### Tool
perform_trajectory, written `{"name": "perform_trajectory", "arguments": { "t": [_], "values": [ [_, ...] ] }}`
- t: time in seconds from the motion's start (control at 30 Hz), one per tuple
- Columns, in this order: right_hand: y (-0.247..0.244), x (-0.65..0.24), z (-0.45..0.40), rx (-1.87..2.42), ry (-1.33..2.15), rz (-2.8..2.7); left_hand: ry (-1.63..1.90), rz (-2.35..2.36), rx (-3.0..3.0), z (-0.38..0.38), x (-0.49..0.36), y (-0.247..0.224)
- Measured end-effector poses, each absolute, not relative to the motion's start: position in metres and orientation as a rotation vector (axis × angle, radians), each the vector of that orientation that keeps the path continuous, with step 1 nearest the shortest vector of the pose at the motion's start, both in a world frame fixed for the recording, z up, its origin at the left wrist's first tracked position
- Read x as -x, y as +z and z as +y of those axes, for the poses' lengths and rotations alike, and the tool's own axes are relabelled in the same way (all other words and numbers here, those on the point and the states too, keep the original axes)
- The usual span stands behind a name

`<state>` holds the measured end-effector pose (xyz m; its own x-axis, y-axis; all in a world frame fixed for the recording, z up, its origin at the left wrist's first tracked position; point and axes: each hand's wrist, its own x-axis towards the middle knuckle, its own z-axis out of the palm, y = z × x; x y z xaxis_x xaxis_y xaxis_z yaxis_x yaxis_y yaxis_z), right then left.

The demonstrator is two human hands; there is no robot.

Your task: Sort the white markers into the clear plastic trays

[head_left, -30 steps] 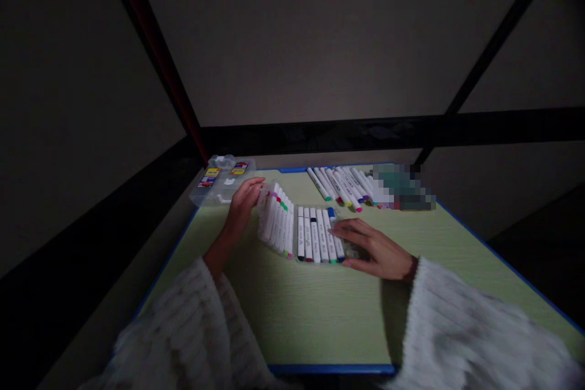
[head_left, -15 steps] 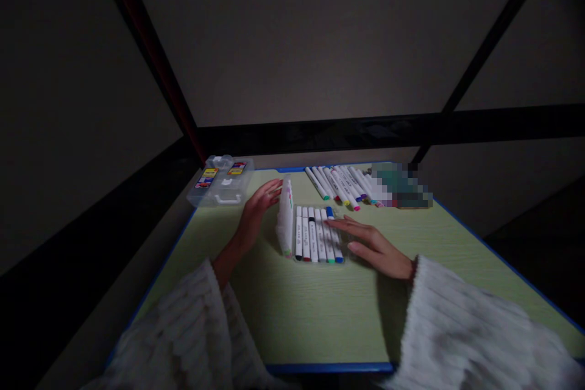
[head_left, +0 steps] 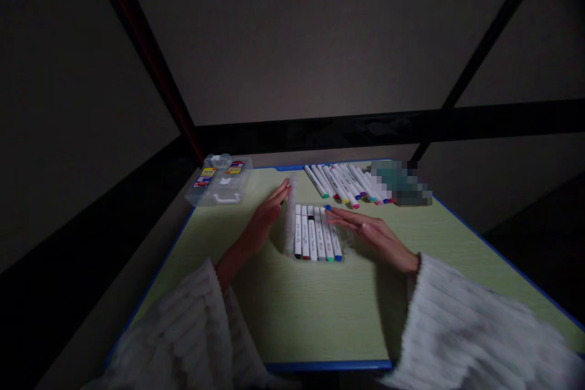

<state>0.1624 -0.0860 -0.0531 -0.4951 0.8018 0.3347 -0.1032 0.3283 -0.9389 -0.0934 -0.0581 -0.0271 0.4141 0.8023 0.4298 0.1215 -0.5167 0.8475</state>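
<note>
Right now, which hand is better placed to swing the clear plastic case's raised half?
Probably the left hand: it's right at the raised half; the right hand is by the white blue-capped marker.

Greenish item [head_left: 398,184] (seemingly flat) blurred into blocks; lettering on the cased markers [head_left: 319,237] too small to read

On the table [head_left: 320,311], the marker case [head_left: 289,225] lies between left hand [head_left: 269,212] and right hand [head_left: 373,236]. The carry case [head_left: 235,186] sits behind, left; loose markers [head_left: 346,186] lie behind, right.
</note>
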Motion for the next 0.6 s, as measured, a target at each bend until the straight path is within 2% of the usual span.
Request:
{"name": "perform_trajectory", "arguments": {
  "t": [0.6],
  "values": [
    [-0.048, -0.160, -0.091, 0.534, 1.453, -1.724, 0.962, 0.746, -2.131, -0.067, 0.081, -0.036]
  ]
}}
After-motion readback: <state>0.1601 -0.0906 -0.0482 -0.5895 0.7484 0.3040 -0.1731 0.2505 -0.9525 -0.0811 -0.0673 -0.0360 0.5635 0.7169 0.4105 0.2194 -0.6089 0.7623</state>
